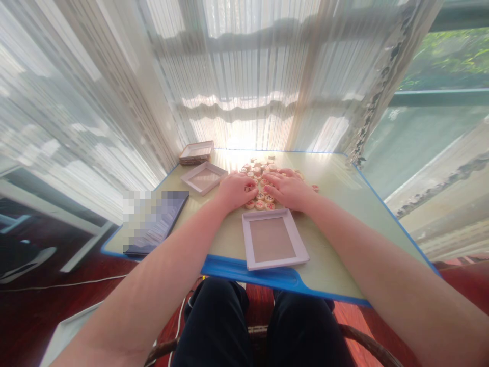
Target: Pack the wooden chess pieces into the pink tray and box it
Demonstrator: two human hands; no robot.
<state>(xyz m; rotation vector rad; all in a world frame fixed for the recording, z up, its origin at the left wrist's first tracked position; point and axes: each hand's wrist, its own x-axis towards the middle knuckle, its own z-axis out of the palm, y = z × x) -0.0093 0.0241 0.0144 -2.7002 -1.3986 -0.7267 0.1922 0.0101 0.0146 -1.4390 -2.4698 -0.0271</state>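
Note:
Several round wooden Chinese chess pieces (260,204) with red and dark characters are heaped on the table. Over the left side of the heap lies my left hand (236,190), its fingers and thumb apart around a few pieces. My right hand (288,187) rests on the right side, fingers spread across the pieces, hiding some of them. I see neither hand lifting a piece. Just in front of the heap, near the table's front edge, sits a shallow white box tray (273,240) with a bare brownish bottom.
Another shallow box tray (204,178) lies left of the heap, with a stack of boxes (196,150) behind it. A dark flat tablet-like device (164,224) is at the table's left edge. The pale table (344,204) has a blue rim; sheer curtains (244,66) hang behind it.

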